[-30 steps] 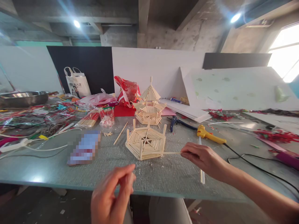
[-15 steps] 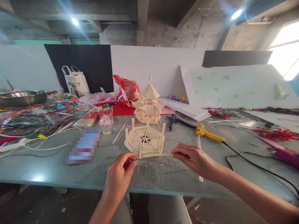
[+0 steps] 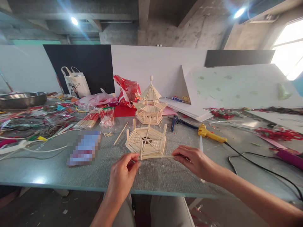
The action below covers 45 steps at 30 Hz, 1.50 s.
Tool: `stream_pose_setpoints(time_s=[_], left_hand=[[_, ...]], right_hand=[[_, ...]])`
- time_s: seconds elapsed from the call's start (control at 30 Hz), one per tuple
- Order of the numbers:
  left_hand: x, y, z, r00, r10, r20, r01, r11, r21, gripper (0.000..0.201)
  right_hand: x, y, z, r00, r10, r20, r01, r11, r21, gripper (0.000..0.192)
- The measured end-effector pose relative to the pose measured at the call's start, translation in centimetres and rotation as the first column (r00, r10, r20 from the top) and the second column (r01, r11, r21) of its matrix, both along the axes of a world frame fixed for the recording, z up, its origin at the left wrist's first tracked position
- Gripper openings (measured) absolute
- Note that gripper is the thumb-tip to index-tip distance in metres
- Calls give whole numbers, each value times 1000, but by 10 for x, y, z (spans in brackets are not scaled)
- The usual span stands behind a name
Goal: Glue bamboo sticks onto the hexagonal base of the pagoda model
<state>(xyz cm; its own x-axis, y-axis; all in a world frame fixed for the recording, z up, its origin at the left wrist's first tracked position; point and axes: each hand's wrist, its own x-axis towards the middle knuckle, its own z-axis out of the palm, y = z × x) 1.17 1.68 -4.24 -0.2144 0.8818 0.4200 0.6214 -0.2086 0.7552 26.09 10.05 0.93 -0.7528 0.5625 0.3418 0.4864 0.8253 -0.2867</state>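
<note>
1. Nearest the camera, the left hand (image 3: 123, 175) comes up from below the table (image 3: 47, 170) edge, thumb and forefinger pinched at the near-left end of a thin wooden stick (image 3: 156, 156). Whether the fingertips actually grip that end I cannot tell — it is small and partly hidden.
2. The right hand (image 3: 191, 159) reaches in from the right, its fingertips closed on the stick's other end.
3. The stick lies level between the two hands, long axis running left to right, pressed along the near bottom edge of the hexagonal stick frame (image 3: 146, 142). Both hands sit about equally close to it, one at each end, and the frame lies just beyond them, away from the person.
4. That frame is flat on the table, with six short posts standing at its corners and spokes crossing its middle.
5. Further back stands one finished stick pavilion (image 3: 150, 105) with a pointed roof — so two stick structures in all.
6. One loose stick (image 3: 121, 133) lies slantwise to the frame's left, beside a blurred flat packet (image 3: 84, 148).
7. To the right lie one yellow glue gun (image 3: 210, 134) with its black cord (image 3: 258, 167), and blue-handled pliers (image 3: 180, 122).
8. At far left lie bundled sticks (image 3: 90, 119), a metal basin (image 3: 22, 99) and a white bag (image 3: 76, 82); a red bag (image 3: 127, 90) sits before the white boards (image 3: 156, 66).
</note>
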Motion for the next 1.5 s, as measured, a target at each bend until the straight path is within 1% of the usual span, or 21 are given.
stream_pose_setpoints(time_s=[0.2,0.5,0.7,0.87,1.0,1.33,1.5], left_hand=[[1,0,1,1000,-13,-13,13,1000,16,17],[1,0,-2,1000,-17,-13,17,1000,24,18],[4,-1,3,1000,-6,-19,6,1000,5,18],[5,-1,7,998,12,-61,-12,1000,3,18],[6,1,5,997,16,-74,-16,1000,-5,17],[8,5,7,995,34,-94,-31,999,39,15],[7,5,4,995,28,-93,-26,999,33,16]], right_hand=[[2,1,-1,1000,26,-4,-26,999,39,21],[-2,1,-1,999,33,3,-33,998,60,21],[-4,-1,0,1000,14,6,-14,998,57,20],[-3,-1,-2,1000,16,-1,-16,998,67,22],[-2,-1,-4,1000,9,-4,-9,997,72,21],[-4,-2,-3,1000,11,5,-11,998,67,19],[-7,-3,-3,1000,13,6,-13,997,80,21]])
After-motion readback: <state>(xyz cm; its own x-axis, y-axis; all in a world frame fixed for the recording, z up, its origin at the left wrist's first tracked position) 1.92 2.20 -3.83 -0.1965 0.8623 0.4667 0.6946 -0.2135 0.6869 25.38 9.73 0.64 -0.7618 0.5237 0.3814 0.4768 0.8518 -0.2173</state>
